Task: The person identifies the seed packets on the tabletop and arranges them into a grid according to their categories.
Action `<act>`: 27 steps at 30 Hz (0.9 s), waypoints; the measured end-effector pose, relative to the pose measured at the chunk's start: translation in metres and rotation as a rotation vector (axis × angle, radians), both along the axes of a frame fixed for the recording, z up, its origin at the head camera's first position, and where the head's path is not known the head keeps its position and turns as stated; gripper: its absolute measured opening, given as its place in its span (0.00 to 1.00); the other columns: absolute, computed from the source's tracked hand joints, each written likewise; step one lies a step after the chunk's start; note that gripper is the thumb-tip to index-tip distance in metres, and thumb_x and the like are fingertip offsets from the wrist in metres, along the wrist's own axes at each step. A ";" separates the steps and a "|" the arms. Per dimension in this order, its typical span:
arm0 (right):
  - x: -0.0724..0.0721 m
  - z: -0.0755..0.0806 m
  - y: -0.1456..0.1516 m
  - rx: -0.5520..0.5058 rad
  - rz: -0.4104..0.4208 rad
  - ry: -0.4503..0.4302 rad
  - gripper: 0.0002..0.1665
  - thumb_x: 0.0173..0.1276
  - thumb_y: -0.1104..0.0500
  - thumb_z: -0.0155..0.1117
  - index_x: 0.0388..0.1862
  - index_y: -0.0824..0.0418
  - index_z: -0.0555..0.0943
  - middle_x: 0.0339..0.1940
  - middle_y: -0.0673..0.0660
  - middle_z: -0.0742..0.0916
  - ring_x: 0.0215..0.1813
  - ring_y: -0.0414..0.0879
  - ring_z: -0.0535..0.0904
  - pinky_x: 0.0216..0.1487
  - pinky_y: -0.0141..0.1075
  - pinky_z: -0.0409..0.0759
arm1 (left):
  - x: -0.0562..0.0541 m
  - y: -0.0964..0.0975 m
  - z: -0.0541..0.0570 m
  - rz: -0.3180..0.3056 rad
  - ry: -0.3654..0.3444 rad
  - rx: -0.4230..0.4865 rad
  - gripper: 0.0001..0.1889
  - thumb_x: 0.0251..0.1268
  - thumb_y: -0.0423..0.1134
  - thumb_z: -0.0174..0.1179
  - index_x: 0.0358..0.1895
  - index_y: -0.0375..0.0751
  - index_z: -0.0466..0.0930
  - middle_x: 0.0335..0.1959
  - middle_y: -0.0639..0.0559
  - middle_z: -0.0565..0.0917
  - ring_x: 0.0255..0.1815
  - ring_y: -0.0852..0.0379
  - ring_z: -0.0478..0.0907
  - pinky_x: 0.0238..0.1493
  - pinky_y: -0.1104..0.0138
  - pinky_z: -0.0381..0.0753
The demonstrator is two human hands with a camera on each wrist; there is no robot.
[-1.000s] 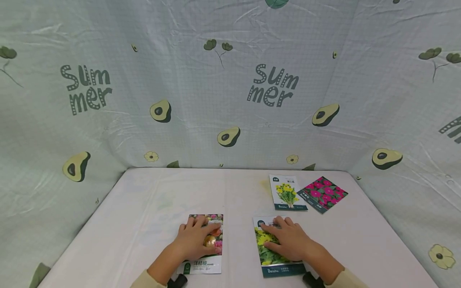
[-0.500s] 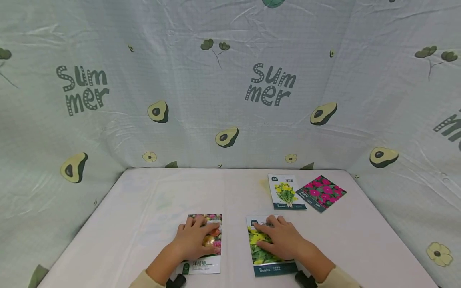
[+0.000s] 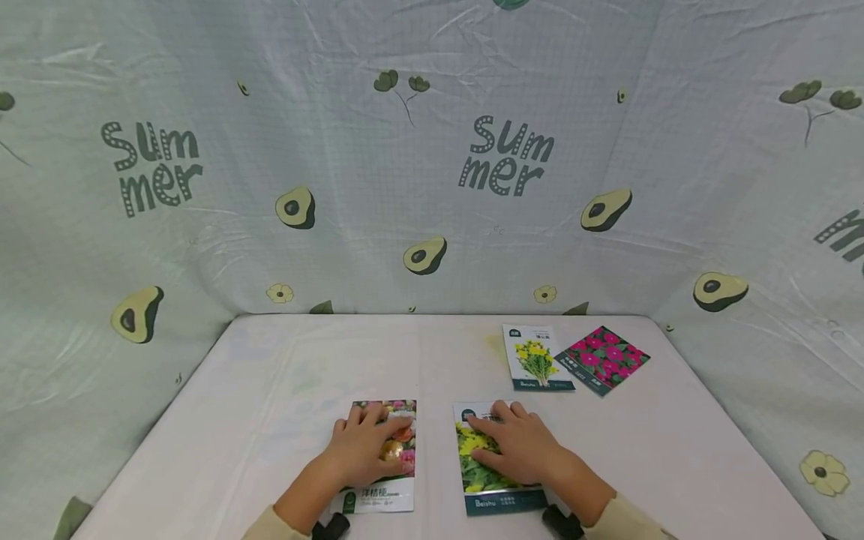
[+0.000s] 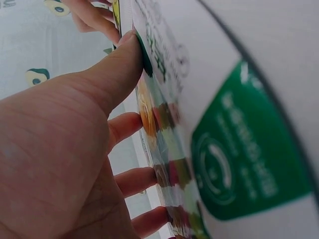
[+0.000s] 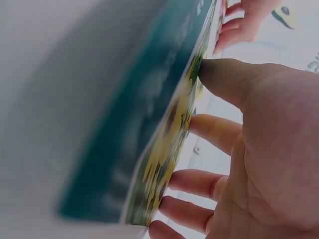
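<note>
- Since the earlier frames, the right hand [image 3: 520, 450] and the yellow-flower packet [image 3: 481, 480] beneath it have shifted left, narrowing the gap to the mixed-flower packet [image 3: 391, 450].
- Right hand: fingers extended and spread, palm down; fingertips and thumb rest on the printed face of the yellow-flower packet, lower band exposed.
- Left hand [image 3: 361, 450]: fingers likewise extended, resting on the mixed-flower packet; white lower panel exposed.
- Both packets lie flat on the bench [image 3: 304, 390], side by side, apart, one under each hand.
- Beyond the right hand, a white packet [image 3: 536, 360] lies beside a pink-flower packet [image 3: 604, 360], which is set diagonally.
</note>
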State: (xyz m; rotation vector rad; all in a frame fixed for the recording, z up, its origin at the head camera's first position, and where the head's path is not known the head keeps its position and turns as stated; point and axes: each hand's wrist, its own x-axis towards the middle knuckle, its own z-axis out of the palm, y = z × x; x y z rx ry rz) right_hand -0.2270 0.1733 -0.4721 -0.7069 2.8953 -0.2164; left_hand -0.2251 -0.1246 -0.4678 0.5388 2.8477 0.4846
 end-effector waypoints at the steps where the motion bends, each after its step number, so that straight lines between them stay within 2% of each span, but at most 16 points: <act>1: 0.000 0.001 -0.001 0.002 -0.001 0.003 0.34 0.73 0.32 0.59 0.75 0.39 0.73 0.60 0.55 0.78 0.56 0.51 0.71 0.49 0.51 0.74 | 0.000 0.000 0.000 0.001 -0.001 0.002 0.38 0.57 0.66 0.70 0.72 0.66 0.73 0.72 0.45 0.69 0.68 0.38 0.63 0.57 0.41 0.64; 10: -0.002 0.001 -0.012 0.020 -0.035 -0.010 0.35 0.72 0.31 0.59 0.74 0.38 0.74 0.60 0.55 0.78 0.54 0.50 0.70 0.50 0.50 0.75 | 0.001 0.001 0.002 0.005 0.002 0.003 0.37 0.57 0.65 0.70 0.72 0.66 0.73 0.71 0.45 0.69 0.64 0.40 0.64 0.54 0.44 0.63; 27: -0.007 -0.001 -0.025 0.042 -0.058 -0.014 0.36 0.70 0.29 0.59 0.74 0.37 0.73 0.59 0.55 0.77 0.54 0.50 0.69 0.50 0.51 0.75 | 0.002 0.002 0.006 0.011 -0.005 0.011 0.37 0.57 0.64 0.72 0.71 0.64 0.75 0.70 0.44 0.69 0.66 0.38 0.63 0.55 0.43 0.64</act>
